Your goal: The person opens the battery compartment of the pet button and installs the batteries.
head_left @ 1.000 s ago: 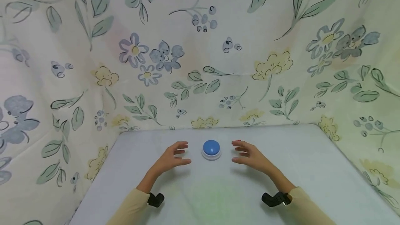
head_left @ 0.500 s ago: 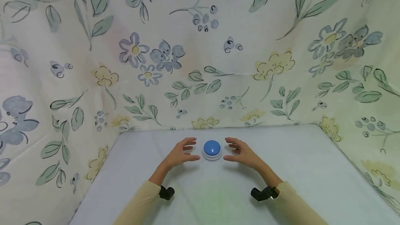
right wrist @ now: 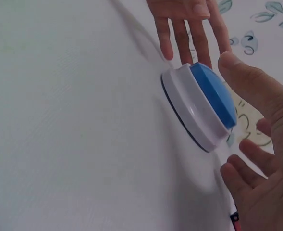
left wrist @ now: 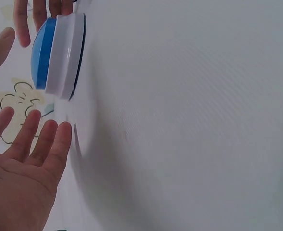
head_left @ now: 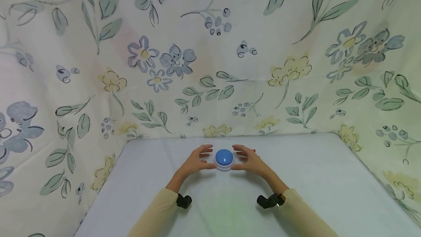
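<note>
A round push button with a blue dome and a white base (head_left: 224, 157) sits on the table between my two hands. My left hand (head_left: 194, 163) is at its left side and my right hand (head_left: 251, 163) at its right, palms facing inward with relaxed, spread fingers. In the left wrist view, a gap separates the left fingers from the button (left wrist: 66, 55). The right wrist view has the button (right wrist: 196, 106) beside the right hand (right wrist: 268, 199), also apart from its fingers. Neither hand holds anything.
The button stands near the back of a white-covered table (head_left: 296, 178). A floral cloth (head_left: 210, 57) hangs behind and along both sides. A small red and black thing (right wrist: 235, 220), mostly hidden, lies beyond the right hand. Each wrist wears a black camera.
Both hands have moved inward from either side and now frame the button closely. The button has stayed in place on the table.
</note>
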`<action>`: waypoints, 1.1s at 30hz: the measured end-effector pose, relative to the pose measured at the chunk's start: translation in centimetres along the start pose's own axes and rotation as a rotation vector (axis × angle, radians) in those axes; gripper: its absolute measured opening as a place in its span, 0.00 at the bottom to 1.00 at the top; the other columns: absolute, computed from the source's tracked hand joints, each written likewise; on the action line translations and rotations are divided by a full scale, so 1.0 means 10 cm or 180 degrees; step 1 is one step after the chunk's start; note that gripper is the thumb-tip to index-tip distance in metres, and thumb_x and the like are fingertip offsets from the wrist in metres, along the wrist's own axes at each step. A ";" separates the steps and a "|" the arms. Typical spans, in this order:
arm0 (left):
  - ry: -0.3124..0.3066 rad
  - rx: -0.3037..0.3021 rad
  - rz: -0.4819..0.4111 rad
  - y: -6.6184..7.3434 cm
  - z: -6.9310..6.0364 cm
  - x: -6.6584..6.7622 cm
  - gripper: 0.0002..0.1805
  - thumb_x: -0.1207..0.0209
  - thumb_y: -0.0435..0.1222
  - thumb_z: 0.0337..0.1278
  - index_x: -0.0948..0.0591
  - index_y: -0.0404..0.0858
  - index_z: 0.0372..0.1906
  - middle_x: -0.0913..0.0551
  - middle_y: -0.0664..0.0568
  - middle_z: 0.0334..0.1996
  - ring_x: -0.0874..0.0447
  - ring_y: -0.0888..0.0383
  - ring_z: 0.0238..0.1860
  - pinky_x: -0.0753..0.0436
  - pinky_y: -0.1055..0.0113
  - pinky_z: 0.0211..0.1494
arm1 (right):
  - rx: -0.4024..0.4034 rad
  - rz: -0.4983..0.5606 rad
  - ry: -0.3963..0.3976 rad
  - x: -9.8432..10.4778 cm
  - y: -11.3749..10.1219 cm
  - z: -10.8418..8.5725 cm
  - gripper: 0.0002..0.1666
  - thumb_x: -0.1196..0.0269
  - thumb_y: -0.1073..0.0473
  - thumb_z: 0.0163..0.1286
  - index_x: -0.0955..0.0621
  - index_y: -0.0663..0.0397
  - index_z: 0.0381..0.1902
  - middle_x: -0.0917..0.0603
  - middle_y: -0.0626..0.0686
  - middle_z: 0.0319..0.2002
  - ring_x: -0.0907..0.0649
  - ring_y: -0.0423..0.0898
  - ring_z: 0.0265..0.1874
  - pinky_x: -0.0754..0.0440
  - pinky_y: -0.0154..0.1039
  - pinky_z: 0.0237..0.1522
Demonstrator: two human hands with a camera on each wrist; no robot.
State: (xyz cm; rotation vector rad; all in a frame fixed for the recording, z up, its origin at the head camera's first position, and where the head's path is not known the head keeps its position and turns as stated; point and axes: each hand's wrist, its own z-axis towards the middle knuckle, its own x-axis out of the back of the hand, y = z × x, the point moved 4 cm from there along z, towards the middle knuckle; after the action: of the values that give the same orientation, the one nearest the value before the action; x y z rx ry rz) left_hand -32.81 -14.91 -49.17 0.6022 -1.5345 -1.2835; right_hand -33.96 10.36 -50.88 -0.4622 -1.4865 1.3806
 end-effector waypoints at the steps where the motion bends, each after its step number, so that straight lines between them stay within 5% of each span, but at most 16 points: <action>1: -0.0005 -0.0010 -0.0001 0.00 0.02 -0.02 0.45 0.25 0.35 0.55 0.35 0.33 0.75 0.31 0.33 0.69 0.31 0.36 0.67 0.26 0.44 0.64 | 0.0005 0.0009 0.0000 -0.01 0.00 0.01 0.52 0.21 0.56 0.59 0.35 0.63 0.75 0.33 0.67 0.72 0.31 0.66 0.68 0.30 0.59 0.65; 9: -0.0046 -0.0080 -0.0018 -0.03 0.13 -0.12 0.43 0.26 0.29 0.54 0.34 0.30 0.73 0.32 0.27 0.68 0.33 0.31 0.67 0.27 0.40 0.64 | 0.0061 0.0152 -0.0054 -0.06 0.02 0.12 0.50 0.22 0.63 0.58 0.35 0.69 0.73 0.32 0.70 0.70 0.31 0.69 0.67 0.32 0.63 0.65; 19: -0.0115 -0.0141 0.0223 -0.02 0.20 -0.19 0.41 0.25 0.30 0.53 0.31 0.27 0.71 0.28 0.35 0.67 0.25 0.39 0.63 0.23 0.51 0.62 | 0.0107 -0.0151 -0.0113 -0.13 0.06 0.20 0.41 0.24 0.59 0.62 0.27 0.70 0.68 0.24 0.65 0.64 0.23 0.62 0.63 0.26 0.55 0.63; 33: -0.0002 0.0106 0.0539 0.04 0.19 -0.19 0.35 0.23 0.34 0.51 0.23 0.30 0.65 0.22 0.39 0.61 0.20 0.42 0.58 0.20 0.55 0.58 | 0.0265 -0.0199 -0.0097 -0.11 0.02 0.17 0.36 0.26 0.61 0.65 0.25 0.69 0.66 0.22 0.64 0.63 0.22 0.60 0.61 0.23 0.52 0.60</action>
State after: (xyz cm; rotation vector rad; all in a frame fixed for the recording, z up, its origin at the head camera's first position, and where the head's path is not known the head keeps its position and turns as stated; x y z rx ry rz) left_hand -33.75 -12.35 -49.39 0.4819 -1.5751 -1.1319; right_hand -35.07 8.67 -51.21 -0.3409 -1.4499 1.3998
